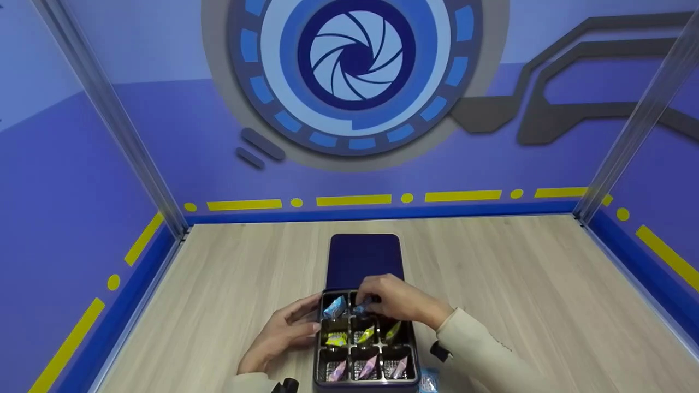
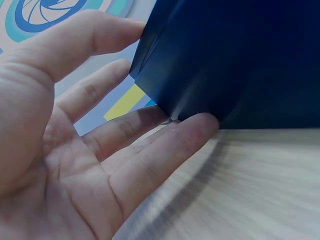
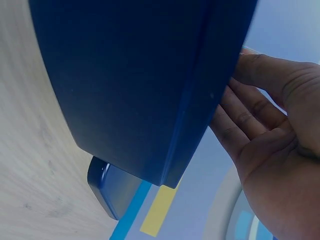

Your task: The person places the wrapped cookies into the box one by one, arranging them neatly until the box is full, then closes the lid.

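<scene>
A dark blue box (image 1: 366, 388) with a black divided insert sits before me, holding small wrapped sweets. My left hand (image 1: 284, 330) steadies it, extended fingers against its left wall; the left wrist view shows the fingertips (image 2: 200, 125) at the lower edge. My right hand (image 1: 398, 299) reaches into the back row and pinches a blue-wrapped sweet (image 1: 360, 309) in the middle compartment, partly covered by the fingers. Another blue sweet (image 1: 335, 307) lies back left. Yellow sweets (image 1: 336, 339) occupy the middle row, pink ones (image 1: 368, 367) the front row. My right hand hides the back right compartment.
The dark blue lid (image 1: 365, 259) lies flat directly behind the box. A blue-wrapped sweet (image 1: 429, 380) lies on the wooden table (image 1: 246, 273) by the box's front right corner. Printed blue-purple panels (image 1: 355, 185) enclose the back and sides.
</scene>
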`<state>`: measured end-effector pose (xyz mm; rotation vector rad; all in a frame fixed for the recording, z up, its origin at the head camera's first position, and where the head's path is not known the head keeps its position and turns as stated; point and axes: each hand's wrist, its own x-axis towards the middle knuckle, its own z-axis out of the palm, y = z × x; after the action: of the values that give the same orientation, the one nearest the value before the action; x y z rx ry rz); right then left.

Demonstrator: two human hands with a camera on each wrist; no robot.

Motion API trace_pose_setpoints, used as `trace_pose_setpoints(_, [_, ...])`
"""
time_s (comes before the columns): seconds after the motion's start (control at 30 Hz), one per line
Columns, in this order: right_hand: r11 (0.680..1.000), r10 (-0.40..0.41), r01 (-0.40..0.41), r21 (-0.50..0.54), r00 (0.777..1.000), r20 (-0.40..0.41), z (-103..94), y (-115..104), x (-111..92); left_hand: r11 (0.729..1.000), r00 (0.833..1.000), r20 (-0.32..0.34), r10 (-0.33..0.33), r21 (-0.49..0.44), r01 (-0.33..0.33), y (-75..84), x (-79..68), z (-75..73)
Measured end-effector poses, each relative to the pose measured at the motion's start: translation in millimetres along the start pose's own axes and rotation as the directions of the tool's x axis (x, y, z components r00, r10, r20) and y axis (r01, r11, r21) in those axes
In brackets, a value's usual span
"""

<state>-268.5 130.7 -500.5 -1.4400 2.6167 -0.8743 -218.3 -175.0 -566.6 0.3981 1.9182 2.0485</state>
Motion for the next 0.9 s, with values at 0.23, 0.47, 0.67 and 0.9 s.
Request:
trace_pose_setpoints(0.23, [1.000,0.003,-0.003,-0.001,1.000,-0.002,0.2,0,-1,1.000,1.000,-0.008,0.004,0.013,-0.004,-0.5,0.0,-0.1])
trace_pose_setpoints(0.47, [1.000,0.015,-0.014,0.025,1.000,-0.015,-1.5,-1,-5,1.000,1.000,0.000,0.007,-0.009,-0.007,-1.1,-0.2,0.1])
trace_pose_setpoints(0.67, [0.999,0.029,-0.027,0.042,0.999,-0.034,-5.0,-3,-12,1.000,1.000,-0.003,-0.002,-0.017,0.002,-1.4,-0.5,0.3])
trace_pose_setpoints(0.9, [0.999,0.040,-0.038,0.023,0.996,-0.075,-7.4,-7,-24,1.000,1.000,0.004,-0.016,-0.027,0.016,-0.8,-0.9,-0.5])
